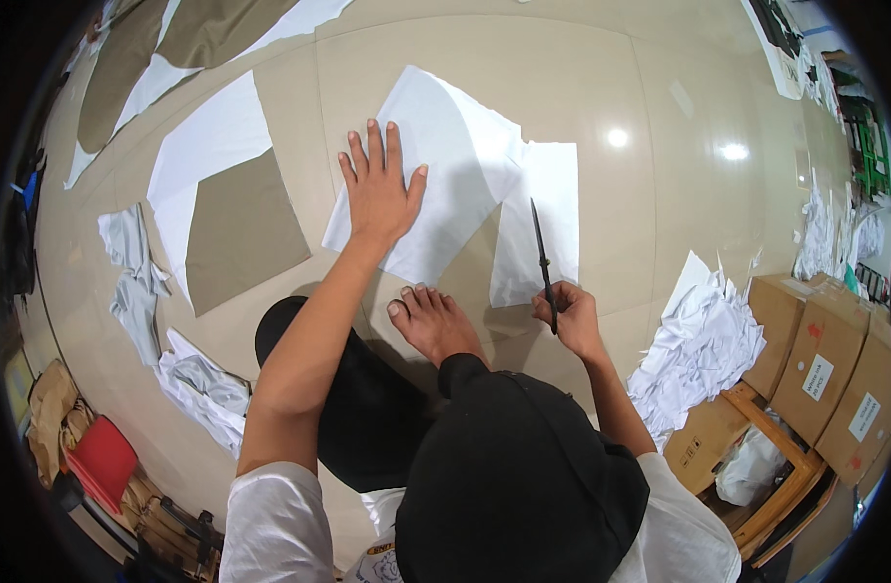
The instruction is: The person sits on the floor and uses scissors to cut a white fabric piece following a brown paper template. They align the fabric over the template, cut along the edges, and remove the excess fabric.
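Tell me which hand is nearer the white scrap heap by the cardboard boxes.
Right. The right hand, holding scissors, is left of the white scrap heap, apart from it; the left hand lies flat on white fabric, farther left.

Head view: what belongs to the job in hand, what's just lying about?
In the job:
white cloth, under the flat left hand
black scissors, in the right hand

Lying about, apparently:
white scrap pile
cardboard boxes
crumpled grey cloth
khaki cloth, possibly related

glossy beige tiled floor [698, 214], light reflections [617, 138]; cardboard boxes [817, 352], wooden frame [774, 426] at right
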